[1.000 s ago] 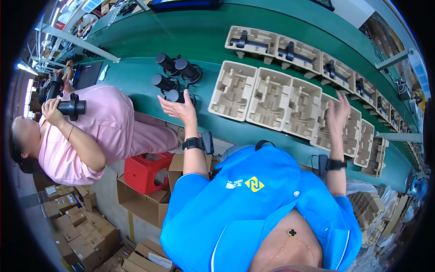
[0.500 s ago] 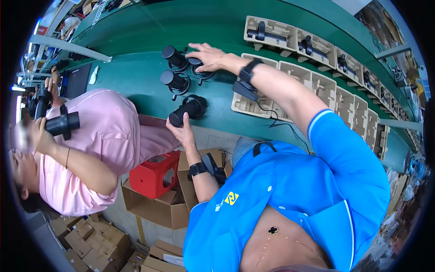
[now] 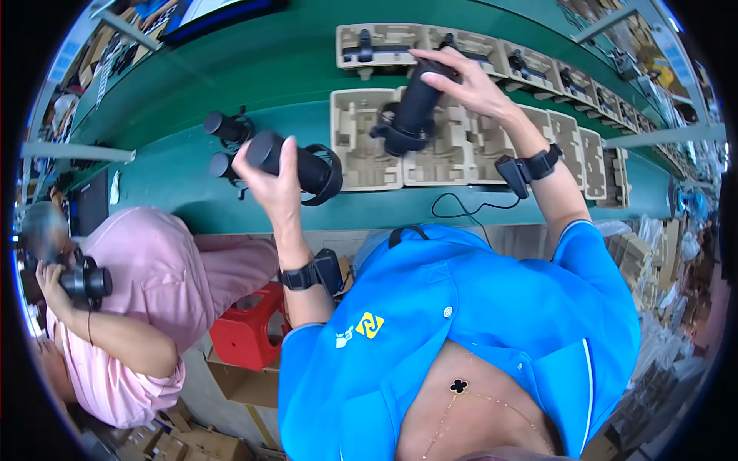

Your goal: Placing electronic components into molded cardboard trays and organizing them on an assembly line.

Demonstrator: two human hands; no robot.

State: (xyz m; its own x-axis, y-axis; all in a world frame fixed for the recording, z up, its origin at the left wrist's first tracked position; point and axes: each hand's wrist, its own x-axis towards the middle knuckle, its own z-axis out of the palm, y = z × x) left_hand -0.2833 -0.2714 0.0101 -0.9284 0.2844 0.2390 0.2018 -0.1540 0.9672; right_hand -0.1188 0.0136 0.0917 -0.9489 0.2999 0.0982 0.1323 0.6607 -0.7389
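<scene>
My left hand [image 3: 277, 188] grips a black cylindrical device [image 3: 311, 170] with a ring-like collar at its far end, held tilted over the near side of the bench. In my right hand [image 3: 478, 86], fingers wrap the top of a similar black cylinder [image 3: 417, 104], its collar end pointing down over the front row of moulded pulp trays [image 3: 360, 175]. Left of my left hand, two more such pieces stand on the green bench: a rear black cylinder [image 3: 223, 125] and a front black cylinder [image 3: 221, 164], the latter partly hidden by my hand.
Behind the front trays runs a second row of pulp trays [image 3: 346, 34] holding black parts. A black cable [image 3: 470, 209] hangs off my right wrist device. At left, a co-worker in pink [image 3: 146, 261] holds a black device. A red stool [image 3: 244, 330] stands below the bench.
My right hand has lifted its cylinder off the bench and carried it right, over the trays. The left hand has raised its cylinder. The view has shifted right.
</scene>
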